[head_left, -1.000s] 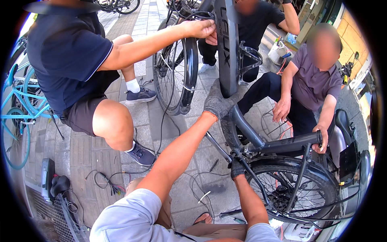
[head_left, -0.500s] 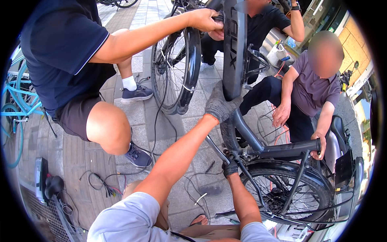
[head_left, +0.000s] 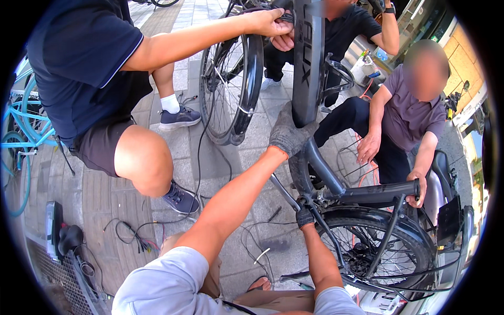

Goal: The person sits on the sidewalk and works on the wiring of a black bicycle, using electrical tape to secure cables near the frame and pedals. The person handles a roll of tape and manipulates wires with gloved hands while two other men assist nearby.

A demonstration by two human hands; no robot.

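Note:
A dark bicycle frame point(head_left: 310, 68) with a thick tube stands at an angle before me. My left hand point(head_left: 291, 131), in a grey knitted glove with an orange cuff edge, is closed around the lower end of that tube. Lower down, my gloved right hand point(head_left: 305, 216) is closed beside a metal rod point(head_left: 284, 190) and the frame's lower joint. Its fingertips are hidden, so what it grips does not show clearly. Just right of it is the rear wheel point(head_left: 375, 247) under a black mudguard.
At upper left a co-worker's hands point(head_left: 278, 29) hold dark cables near the front wheel point(head_left: 231, 84). A seated person's hand point(head_left: 417, 189) grips the end of the black tube. Cables point(head_left: 137, 236) lie on the paving. Blue bicycles point(head_left: 26, 121) stand far left; a saddle point(head_left: 70, 239) lies lower left.
My right hand has shifted slightly down at the frame's lower joint, and its fingers show less. My left hand keeps its hold. The co-worker's fingers have moved a little on the cables.

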